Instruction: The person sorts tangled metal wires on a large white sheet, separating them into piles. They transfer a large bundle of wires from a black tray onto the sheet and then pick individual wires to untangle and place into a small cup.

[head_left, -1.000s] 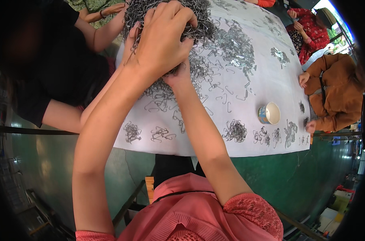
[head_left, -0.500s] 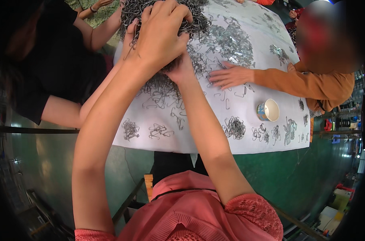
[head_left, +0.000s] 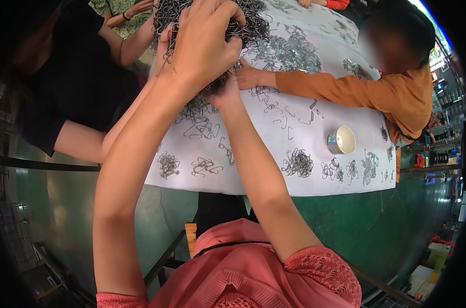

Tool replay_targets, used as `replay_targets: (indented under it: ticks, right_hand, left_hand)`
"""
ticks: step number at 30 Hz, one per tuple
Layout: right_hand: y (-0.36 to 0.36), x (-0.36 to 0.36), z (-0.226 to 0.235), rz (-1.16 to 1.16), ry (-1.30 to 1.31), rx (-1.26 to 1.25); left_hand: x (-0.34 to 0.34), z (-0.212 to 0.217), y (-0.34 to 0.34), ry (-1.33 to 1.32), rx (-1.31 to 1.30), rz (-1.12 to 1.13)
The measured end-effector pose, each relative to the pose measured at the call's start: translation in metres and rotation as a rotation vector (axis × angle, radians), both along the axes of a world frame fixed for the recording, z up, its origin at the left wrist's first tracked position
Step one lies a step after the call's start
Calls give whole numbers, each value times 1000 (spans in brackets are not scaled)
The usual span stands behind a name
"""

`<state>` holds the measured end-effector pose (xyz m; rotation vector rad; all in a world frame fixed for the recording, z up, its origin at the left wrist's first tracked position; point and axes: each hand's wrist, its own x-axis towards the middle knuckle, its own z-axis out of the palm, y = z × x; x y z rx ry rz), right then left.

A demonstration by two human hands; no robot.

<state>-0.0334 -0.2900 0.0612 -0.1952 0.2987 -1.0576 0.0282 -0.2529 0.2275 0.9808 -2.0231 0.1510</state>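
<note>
Left hand (head_left: 202, 46) clenched on the big pile of grey wire hooks (head_left: 253, 31) at the far side of the white sheet (head_left: 305, 179). Right hand (head_left: 225, 92) under it, mostly hidden, grip unclear. Co-worker's hand (head_left: 251, 77) just beside; paper cup (head_left: 341, 140) well apart.

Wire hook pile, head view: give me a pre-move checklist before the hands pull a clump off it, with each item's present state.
1. Left hand on the wire hook pile: ok, it lies over the tangle.
2. Right hand on the pile: ok, touching its lower edge.
3. Grip closed on hooks: cannot tell, fingers are buried.
4. Other person's hand clear of the pile: not ok, it lies right beside the right hand.
5. Cup out of the way: ok, upright and apart.
6. White sheet flat: ok.
</note>
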Motion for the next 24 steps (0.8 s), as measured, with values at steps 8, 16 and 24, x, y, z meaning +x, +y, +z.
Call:
replay_targets:
  ticks: [8,16,24]
  right_hand:
    - [-9,5,-12,11,-166,-153]
    - [3,7,4,-90,-71,-99]
    - [-5,0,-2,-96,-70,-51]
  left_hand:
    - [7,-14,-5,-15,-108,-26]
    - [6,-8,-6,40,-79,-50]
    - [3,-13,-7,31,-55,-47]
